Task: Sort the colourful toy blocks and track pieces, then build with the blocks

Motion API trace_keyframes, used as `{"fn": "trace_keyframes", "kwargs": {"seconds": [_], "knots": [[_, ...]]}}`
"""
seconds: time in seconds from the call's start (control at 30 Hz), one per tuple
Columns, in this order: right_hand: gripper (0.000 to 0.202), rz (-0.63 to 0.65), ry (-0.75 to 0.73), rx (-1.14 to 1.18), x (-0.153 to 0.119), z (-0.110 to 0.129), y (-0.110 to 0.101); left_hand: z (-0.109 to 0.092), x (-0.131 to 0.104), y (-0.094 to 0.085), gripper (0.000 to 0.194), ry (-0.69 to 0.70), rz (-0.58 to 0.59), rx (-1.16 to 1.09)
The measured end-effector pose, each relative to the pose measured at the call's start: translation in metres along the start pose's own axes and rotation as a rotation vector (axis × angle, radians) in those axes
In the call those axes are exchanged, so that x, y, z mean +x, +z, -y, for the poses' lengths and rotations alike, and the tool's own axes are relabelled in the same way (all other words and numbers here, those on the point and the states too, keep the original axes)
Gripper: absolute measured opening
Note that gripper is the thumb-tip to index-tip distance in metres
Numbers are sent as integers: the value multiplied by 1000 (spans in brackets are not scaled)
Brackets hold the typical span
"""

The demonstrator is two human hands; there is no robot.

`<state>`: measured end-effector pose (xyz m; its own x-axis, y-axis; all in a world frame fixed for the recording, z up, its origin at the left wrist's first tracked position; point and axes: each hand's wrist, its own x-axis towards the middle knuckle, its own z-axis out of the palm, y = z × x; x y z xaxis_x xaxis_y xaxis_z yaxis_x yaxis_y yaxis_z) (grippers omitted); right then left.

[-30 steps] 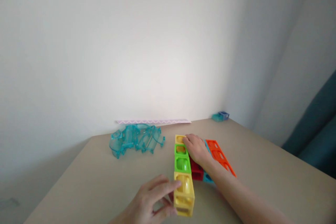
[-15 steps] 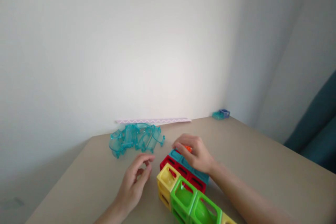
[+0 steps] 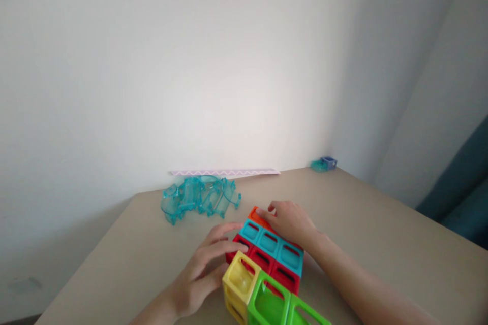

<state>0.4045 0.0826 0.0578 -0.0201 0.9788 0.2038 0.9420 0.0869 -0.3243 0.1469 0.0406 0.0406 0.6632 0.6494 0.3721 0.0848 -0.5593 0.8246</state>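
Observation:
Rows of hollow plastic cubes lie together in front of me: blue cubes (image 3: 269, 242), red cubes (image 3: 262, 260), and a nearer row with a yellow cube (image 3: 241, 277) and green cubes (image 3: 269, 302). Along the far side runs an orange cube (image 3: 259, 216), mostly covered by my right hand (image 3: 290, 221). That hand's thumb presses on the orange top and its fingers curl over the far side. My left hand (image 3: 204, 266) reaches in with fingers spread, fingertips touching the left end of the red and blue rows, thumb beside the yellow cube.
Clear teal plastic pieces (image 3: 200, 197) lie in a pile at the back left. Behind them a pale patterned strip (image 3: 224, 172) runs along the wall. A small teal piece and a dark blue cube (image 3: 328, 163) sit at the far right corner. A teal curtain (image 3: 457, 198) hangs at right.
My left hand has moved right and now touches the cubes. My right hand has shifted slightly right and back, uncovering more of the orange and blue cubes.

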Motion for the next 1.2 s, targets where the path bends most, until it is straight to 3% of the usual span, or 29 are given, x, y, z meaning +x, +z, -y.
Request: {"fn": "trace_keyframes", "kwargs": {"seconds": [0.17, 0.3, 0.53, 0.73, 0.9, 1.2], "knots": [[42, -225, -135, 258, 2, 5, 1, -4, 4, 5, 29, 66, 74, 103], [36, -264, -150, 293, 4, 1, -3, -11, 7, 2, 21, 91, 41, 271], [25, -191, -219, 366, 8, -5, 3, -25, 4, -7, 20, 104, 16, 510], [21, -94, -282, 416, 6, -6, 5, -33, 2, -12, 27, 96, 14, 589], [18, 9, -344, 448, 7, -5, 9, -29, 0, -14, 32, 150, -14, 582], [20, 47, -350, 497, 7, -6, 16, -21, -2, -5, 50, 227, 89, 379]]}}
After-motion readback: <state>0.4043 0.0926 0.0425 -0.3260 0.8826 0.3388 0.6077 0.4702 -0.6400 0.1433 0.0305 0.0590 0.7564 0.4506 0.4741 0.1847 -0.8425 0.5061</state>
